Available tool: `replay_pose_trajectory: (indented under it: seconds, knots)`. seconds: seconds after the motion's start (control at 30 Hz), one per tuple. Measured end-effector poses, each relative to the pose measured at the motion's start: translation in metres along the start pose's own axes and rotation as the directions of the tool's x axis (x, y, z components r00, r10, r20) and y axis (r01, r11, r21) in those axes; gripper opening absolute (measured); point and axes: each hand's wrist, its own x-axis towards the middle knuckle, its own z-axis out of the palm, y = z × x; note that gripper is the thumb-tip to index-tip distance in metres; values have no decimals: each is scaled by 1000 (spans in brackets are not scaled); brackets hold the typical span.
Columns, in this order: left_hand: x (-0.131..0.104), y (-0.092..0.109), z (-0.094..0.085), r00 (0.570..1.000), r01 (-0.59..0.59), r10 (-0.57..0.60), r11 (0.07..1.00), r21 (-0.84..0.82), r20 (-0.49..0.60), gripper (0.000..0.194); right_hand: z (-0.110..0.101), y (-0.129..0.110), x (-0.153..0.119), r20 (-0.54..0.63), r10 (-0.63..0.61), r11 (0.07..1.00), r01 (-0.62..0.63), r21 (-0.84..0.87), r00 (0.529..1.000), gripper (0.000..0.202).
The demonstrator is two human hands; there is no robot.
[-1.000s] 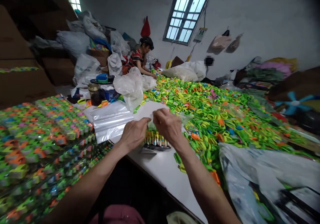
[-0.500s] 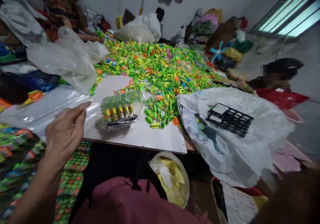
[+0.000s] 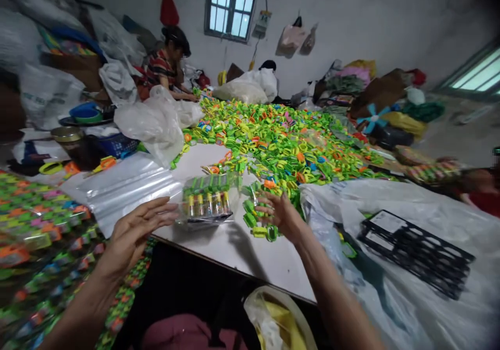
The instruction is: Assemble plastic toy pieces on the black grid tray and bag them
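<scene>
A clear plastic bag packed with green pieces and yellow-capped tubes, here called the packed bag [image 3: 208, 201], lies on the white tabletop [image 3: 289, 272]. My left hand [image 3: 142, 222] is just left of it, fingers stretched out with nothing held; whether the fingertips touch the plastic I cannot tell. To the right of the bag, my right hand [image 3: 281, 214] hovers with fingers spread, in front of loose green pieces. Flat clear plastic bags [image 3: 125, 183] lie beyond my left hand.
A big heap of small green, yellow and orange plastic pieces [image 3: 265, 136] covers the far table. On the right, a black plastic tray [image 3: 416, 251] rests on a white sack [image 3: 461, 214]. Filled rows of pieces [image 3: 50, 246] lie at left. A bin [image 3: 281, 319] stands below the edge. Two people sit beyond.
My right hand has come in from the lower right to beside the packed bag. My left hand has moved close to the bag's left side. The view has swung left and up.
</scene>
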Motion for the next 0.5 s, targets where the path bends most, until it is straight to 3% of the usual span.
replay_pose_trajectory:
  seconds: [0.07, 0.17, 0.3, 0.5]
  knots:
    - [-2, 3, -2, 998, 29, -25, 998, -60, 66, 50, 14, -18, 29, 167, 104, 994, -109, 20, 981, 66]
    - [0, 7, 1, 995, 67, -55, 987, -146, 84, 50, 24, -21, 43, 221, 132, 985, -103, -138, 966, 52]
    - [9, 13, 13, 995, 63, -77, 974, -216, -59, 31, 17, -7, 26, 218, 5, 992, 24, -127, 976, 42]
    - [15, 3, 9, 996, 80, -85, 923, -377, 3, 24, 20, 31, 5, 374, -89, 996, 74, 54, 923, 36]
